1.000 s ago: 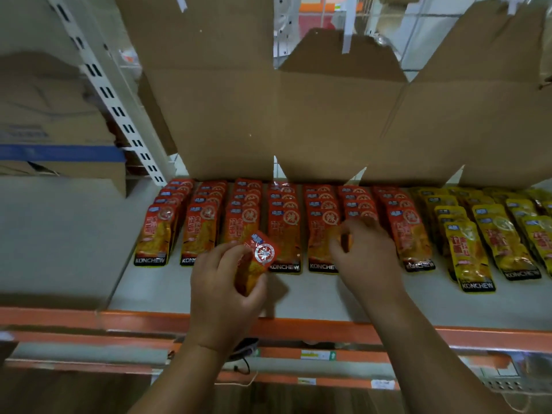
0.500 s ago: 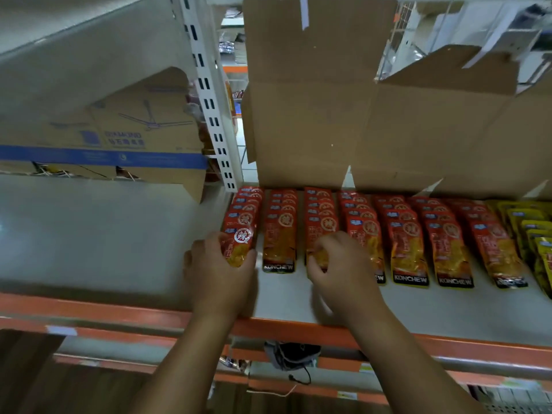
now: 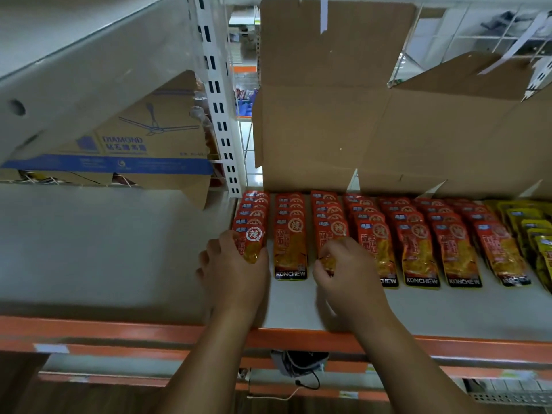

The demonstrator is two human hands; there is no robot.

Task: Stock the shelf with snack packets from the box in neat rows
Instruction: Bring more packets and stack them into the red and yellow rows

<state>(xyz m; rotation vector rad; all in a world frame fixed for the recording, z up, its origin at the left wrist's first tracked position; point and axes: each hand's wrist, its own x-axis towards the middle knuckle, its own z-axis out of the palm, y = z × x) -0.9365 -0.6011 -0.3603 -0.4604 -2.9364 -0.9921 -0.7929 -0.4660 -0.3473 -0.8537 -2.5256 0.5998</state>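
Presently the left hand (image 3: 236, 274) grips the lower end of the leftmost row's front packet (image 3: 250, 239); the right hand (image 3: 349, 277) pinches the third row's front packet (image 3: 330, 231). Both rows lie on the shelf (image 3: 418, 309), before the cardboard box (image 3: 328, 130).

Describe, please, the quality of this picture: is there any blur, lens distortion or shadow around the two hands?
Head view: dim, even light; soft shadows on the shelf beneath the left hand and right hand, each gripping one of the red packets. Head view: wide-angle slanting of the white upright; slight blur on the hands; KONCHEW print reads clearly; yellow packets at the right edge look smeared.
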